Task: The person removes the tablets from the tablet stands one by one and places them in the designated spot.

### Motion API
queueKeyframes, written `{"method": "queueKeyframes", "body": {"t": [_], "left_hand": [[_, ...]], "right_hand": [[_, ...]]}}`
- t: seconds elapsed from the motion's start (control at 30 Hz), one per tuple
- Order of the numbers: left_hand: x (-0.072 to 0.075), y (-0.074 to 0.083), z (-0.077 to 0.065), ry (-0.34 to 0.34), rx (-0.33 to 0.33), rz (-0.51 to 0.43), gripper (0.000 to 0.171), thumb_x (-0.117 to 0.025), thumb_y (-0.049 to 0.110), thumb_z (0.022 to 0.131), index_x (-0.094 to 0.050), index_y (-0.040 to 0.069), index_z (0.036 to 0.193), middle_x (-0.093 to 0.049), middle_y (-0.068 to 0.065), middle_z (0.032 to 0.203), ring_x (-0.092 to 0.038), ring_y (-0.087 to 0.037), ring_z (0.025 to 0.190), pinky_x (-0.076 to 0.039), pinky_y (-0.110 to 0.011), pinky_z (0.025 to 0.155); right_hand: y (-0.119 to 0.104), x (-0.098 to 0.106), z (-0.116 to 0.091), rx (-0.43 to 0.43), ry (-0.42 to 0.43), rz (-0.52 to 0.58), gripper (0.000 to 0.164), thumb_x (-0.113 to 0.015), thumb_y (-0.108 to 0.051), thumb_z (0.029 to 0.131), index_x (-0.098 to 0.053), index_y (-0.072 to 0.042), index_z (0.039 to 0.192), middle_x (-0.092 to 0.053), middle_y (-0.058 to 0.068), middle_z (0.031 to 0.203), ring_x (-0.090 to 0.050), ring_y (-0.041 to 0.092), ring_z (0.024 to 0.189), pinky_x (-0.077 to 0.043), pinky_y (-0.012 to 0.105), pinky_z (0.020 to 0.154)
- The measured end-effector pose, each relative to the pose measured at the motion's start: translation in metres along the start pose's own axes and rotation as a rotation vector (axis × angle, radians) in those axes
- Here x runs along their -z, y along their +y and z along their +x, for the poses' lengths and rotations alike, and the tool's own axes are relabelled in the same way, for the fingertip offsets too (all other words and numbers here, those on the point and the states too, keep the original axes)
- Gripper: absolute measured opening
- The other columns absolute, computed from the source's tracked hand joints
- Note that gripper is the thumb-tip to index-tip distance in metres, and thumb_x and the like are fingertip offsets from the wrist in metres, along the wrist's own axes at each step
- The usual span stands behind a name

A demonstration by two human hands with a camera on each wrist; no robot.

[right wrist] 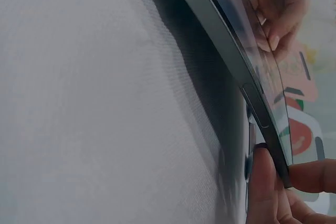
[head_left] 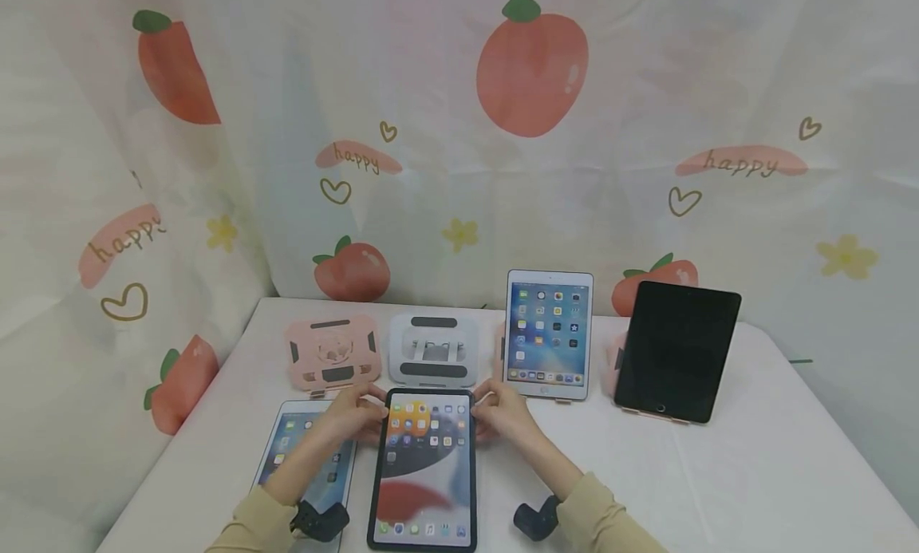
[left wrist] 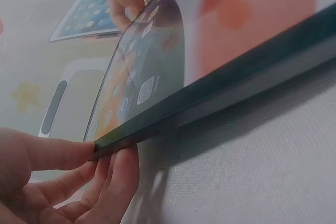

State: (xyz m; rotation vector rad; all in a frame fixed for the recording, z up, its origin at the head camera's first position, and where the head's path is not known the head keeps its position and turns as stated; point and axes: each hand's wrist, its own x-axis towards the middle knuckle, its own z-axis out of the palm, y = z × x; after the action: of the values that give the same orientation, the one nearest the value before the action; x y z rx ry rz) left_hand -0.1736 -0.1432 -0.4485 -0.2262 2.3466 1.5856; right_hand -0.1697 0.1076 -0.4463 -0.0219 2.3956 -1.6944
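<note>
A dark-framed tablet (head_left: 424,473) with a lit home screen is in the middle of the head view. My left hand (head_left: 356,413) pinches its far left corner, thumb on the front and fingers beneath, as the left wrist view shows. At the far right corner my right hand (head_left: 505,413) pinches it in the same manner. In both wrist views the tablet's far end is raised off the white cloth. Just beyond it stands a white-blue tablet stand (head_left: 434,349) with dark grey pads.
Left of that stand is a pink tablet stand (head_left: 333,349). A white tablet (head_left: 549,333) and a black-screened tablet (head_left: 678,349) lean on stands at the right. Another white tablet (head_left: 287,433) lies under my left forearm. A printed curtain (head_left: 431,178) hangs behind the table.
</note>
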Motion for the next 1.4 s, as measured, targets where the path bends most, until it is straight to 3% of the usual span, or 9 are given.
{"method": "queueKeyframes", "body": {"t": [0.57,1.0,1.4], "left_hand": [[-0.01,0.0,-0.006,0.062,-0.054,0.249,0.028,-0.06,0.014,0.083,-0.06,0.002,0.108,-0.065,-0.008,0.089,-0.061,-0.012,0.07,-0.054,-0.027,0.06],[-0.016,0.007,-0.013,0.131,-0.179,0.437,0.029,-0.057,0.01,0.08,-0.063,-0.004,0.105,-0.065,-0.009,0.084,-0.058,-0.013,0.068,-0.049,-0.025,0.055],[-0.014,0.005,-0.011,0.114,-0.187,0.434,0.028,-0.056,0.011,0.082,-0.064,-0.002,0.105,-0.065,-0.008,0.085,-0.057,-0.014,0.073,-0.049,-0.026,0.059]], "right_hand": [[0.007,0.001,-0.002,0.011,-0.056,-0.137,0.025,-0.056,-0.007,0.082,-0.056,0.006,0.103,-0.064,0.011,0.076,-0.062,0.012,0.056,-0.055,0.028,0.054],[0.006,0.003,-0.001,0.053,-0.077,-0.228,0.025,-0.056,-0.01,0.084,-0.058,0.005,0.103,-0.067,0.008,0.075,-0.064,0.012,0.058,-0.054,0.025,0.055],[0.005,0.006,-0.002,0.023,-0.11,-0.231,0.028,-0.057,-0.012,0.084,-0.058,0.006,0.105,-0.068,0.01,0.08,-0.065,0.014,0.063,-0.055,0.027,0.059]]}}
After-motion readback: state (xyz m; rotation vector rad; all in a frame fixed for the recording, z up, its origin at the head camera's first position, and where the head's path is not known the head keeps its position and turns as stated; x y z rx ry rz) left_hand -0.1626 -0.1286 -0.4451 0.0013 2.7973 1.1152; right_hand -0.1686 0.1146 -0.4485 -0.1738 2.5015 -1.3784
